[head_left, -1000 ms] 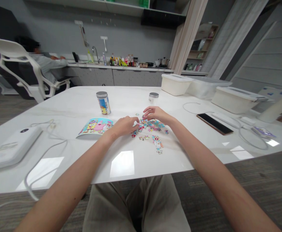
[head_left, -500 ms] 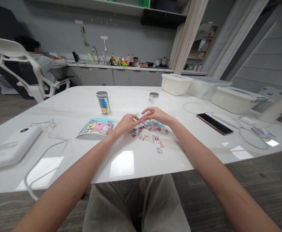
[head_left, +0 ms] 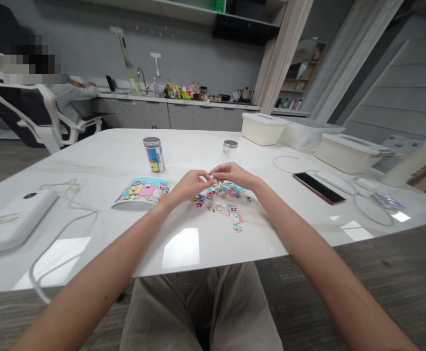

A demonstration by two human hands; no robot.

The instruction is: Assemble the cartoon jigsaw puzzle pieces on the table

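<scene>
My left hand (head_left: 188,186) and my right hand (head_left: 231,174) are raised a little above the white table (head_left: 99,161), their fingertips meeting in a pinch around a small puzzle piece (head_left: 208,177). Under and just behind them lies a heap of colourful loose puzzle pieces (head_left: 223,191). A small joined cluster of pieces (head_left: 234,214) sits nearer me. Left of my left hand lies a curled cartoon picture sheet (head_left: 143,190).
A printed jar with a metal lid (head_left: 153,154) and a small clear jar (head_left: 229,147) stand further back. A black phone (head_left: 318,187), cables and white lidded bins (head_left: 263,127) sit right; a white device (head_left: 11,219) with a cable left. A person sits in a chair far left.
My left hand lifted off the pile and came to meet my right hand; both now pinch together above the pieces. The view shifted slightly.
</scene>
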